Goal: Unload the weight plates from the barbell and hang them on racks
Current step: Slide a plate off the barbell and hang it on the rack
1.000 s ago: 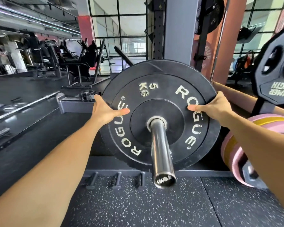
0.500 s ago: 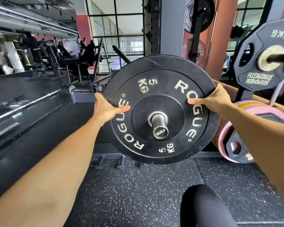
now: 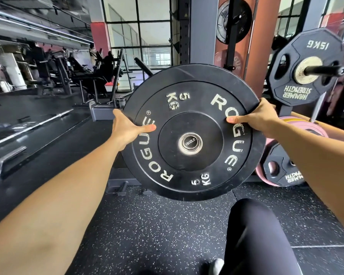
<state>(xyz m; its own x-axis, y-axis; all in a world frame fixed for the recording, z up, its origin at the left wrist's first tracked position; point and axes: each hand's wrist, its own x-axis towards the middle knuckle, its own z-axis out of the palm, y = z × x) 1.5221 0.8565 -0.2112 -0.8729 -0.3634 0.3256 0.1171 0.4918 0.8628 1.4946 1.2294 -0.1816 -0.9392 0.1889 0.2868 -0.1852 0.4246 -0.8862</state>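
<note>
A black 5 kg bumper plate (image 3: 193,171) with white lettering stands upright in front of me. My left hand (image 3: 125,129) grips its left rim, thumb across the face. My right hand (image 3: 256,118) grips its right rim the same way. In the plate's centre hole only the end cap of the barbell sleeve (image 3: 190,143) shows, about flush with the face. Behind on the right, a black 15 kg plate (image 3: 298,92) hangs on a rack peg (image 3: 324,70).
Pink and yellow plates (image 3: 310,128) and another black plate (image 3: 282,171) sit low at the right. A grey rack upright (image 3: 204,30) rises behind, with a plate (image 3: 233,20) hung high. My dark-clad knee (image 3: 254,231) is below. Speckled rubber floor (image 3: 147,231) lies underneath.
The plate has slid toward me along the barbell sleeve; the long bare sleeve seen earlier has shrunk to just its end cap in the hole. Both hands kept their grip.
</note>
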